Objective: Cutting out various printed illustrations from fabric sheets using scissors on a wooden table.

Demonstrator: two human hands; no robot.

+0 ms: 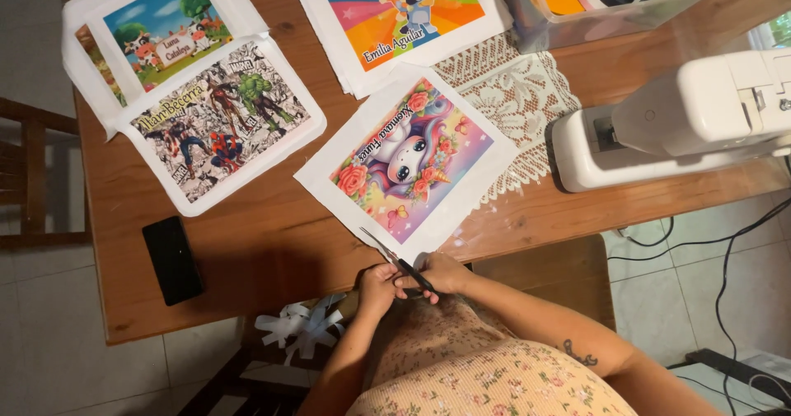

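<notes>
While the black-handled steel scissors bite into the near white border of the unicorn-and-roses fabric print, I keep both hands close together at the table's front edge. My right hand is curled shut around the scissor handles; the blades point up and left, partly open, their tips on the white margin just short of the coloured picture. My left hand is closed too, tucked against the scissors from the other side; whether it pinches the fabric edge or only steadies the handles I cannot tell.

The print lies flat and tilted on the brown wooden table, its far corner overlapping the cream lace runner. White offcut strips lie below the table edge.

Notes on doing it well, as I judge it:
- Cut with long strokes, not closing fully, so the edge stays smooth.
- Keep an even white border; sight along the picture's edge.
- Hold the cloth taut ahead of the blades; loose fabric will chew.
- Turn the print, not the wrist, at each corner.
- Mind the lace beneath the far corner.

The black phone and white sewing machine sit well apart.
</notes>
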